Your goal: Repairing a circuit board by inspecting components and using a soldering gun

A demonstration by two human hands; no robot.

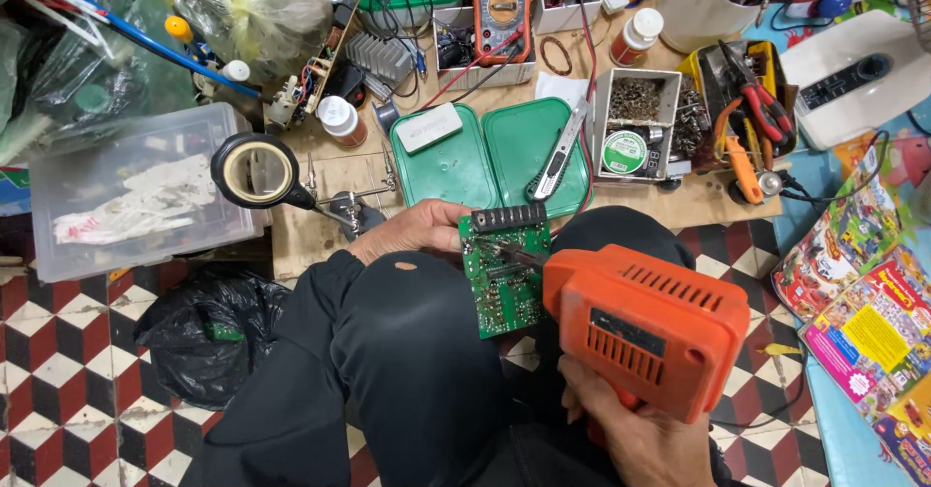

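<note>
Gripping the handle of an orange soldering gun [635,324], the right hand [635,438] is curling tightly around it, the tip touching a green circuit board [502,272]. Left of that board, the left hand [412,230] is pinching its edge. Beyond the board, a green hinged tin [490,152] is lying open.

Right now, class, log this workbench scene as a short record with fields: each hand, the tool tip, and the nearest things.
Left hand: holds the green circuit board by its top edge, over the knee.
Right hand: grips the orange drill.
Drill tip: on the board's upper part.
Nearby: open green tin, utility knife, magnifier.
</note>
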